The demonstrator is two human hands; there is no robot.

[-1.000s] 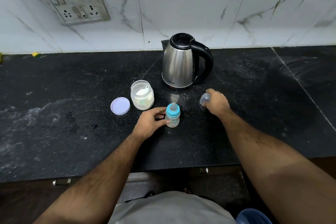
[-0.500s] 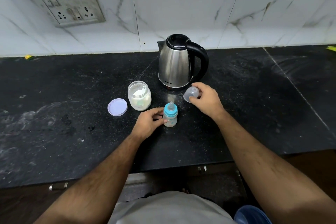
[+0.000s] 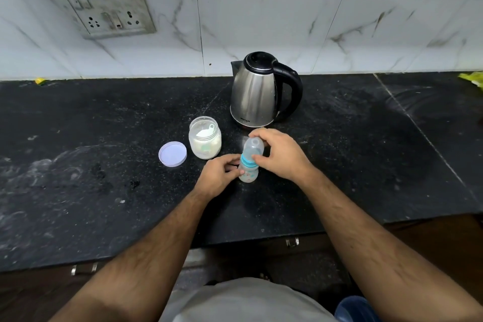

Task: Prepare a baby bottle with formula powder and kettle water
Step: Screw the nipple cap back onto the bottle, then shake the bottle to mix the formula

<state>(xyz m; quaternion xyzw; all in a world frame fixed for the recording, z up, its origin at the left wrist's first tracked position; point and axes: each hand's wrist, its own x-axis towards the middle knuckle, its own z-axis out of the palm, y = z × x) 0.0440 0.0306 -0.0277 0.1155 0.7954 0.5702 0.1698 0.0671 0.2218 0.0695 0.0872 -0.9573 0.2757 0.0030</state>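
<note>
A small baby bottle (image 3: pixel 248 174) with a blue collar stands upright on the black counter (image 3: pixel 104 165). My left hand (image 3: pixel 218 176) grips its body from the left. My right hand (image 3: pixel 282 154) holds the clear dome cap (image 3: pixel 253 148) right on top of the bottle, over the teat. Left of the bottle stands an open jar of white formula powder (image 3: pixel 205 141) with a scoop inside, and its lilac lid (image 3: pixel 172 153) lies flat beside it. A steel kettle (image 3: pixel 257 91) with a black handle stands behind the bottle.
A wall socket plate (image 3: pixel 102 5) is set in the marble tiles at the upper left. A yellow-green scrap (image 3: pixel 473 80) lies at the counter's far right. Cabinet handles (image 3: pixel 292 242) sit under the counter's front edge.
My right hand has carried the clear cap from the counter at the right leftward onto the top of the bottle. My left hand has kept its grip on the bottle.
</note>
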